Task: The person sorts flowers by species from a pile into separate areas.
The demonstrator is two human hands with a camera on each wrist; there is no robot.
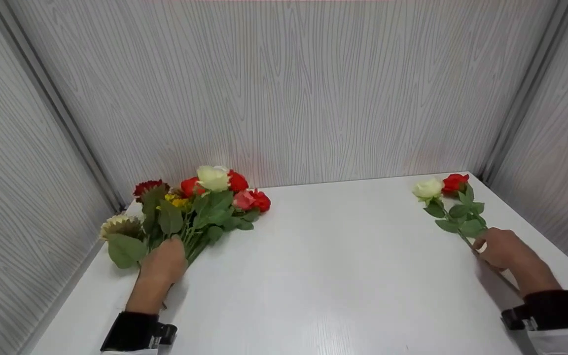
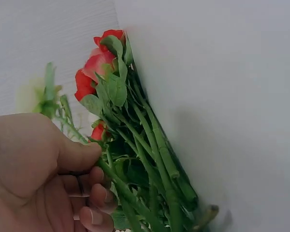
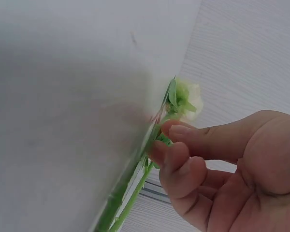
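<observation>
On the left of the head view, my left hand (image 1: 164, 261) lies over the lower part of a bunch of mixed flowers. Its thumb and index finger pinch a green flower stem (image 2: 123, 188), seen in the left wrist view. A white rose (image 1: 213, 178), red roses (image 1: 261, 200) and a pink rose (image 1: 244, 199) top the bunch, and its leaves partly hide the stems. At the right, my right hand (image 1: 503, 249) pinches the stem of a white rose (image 1: 428, 189) between thumb and fingers. Against that bloom lies a red rose (image 1: 455, 183), its stem running alongside.
A dark red flower (image 1: 150, 189), yellow blooms (image 1: 179, 202) and a cream flower (image 1: 120, 227) lie at the bunch's left side. The white table (image 1: 333, 256) spreads between the two groups. Wood-grain panels (image 1: 303, 88) stand behind and at both sides.
</observation>
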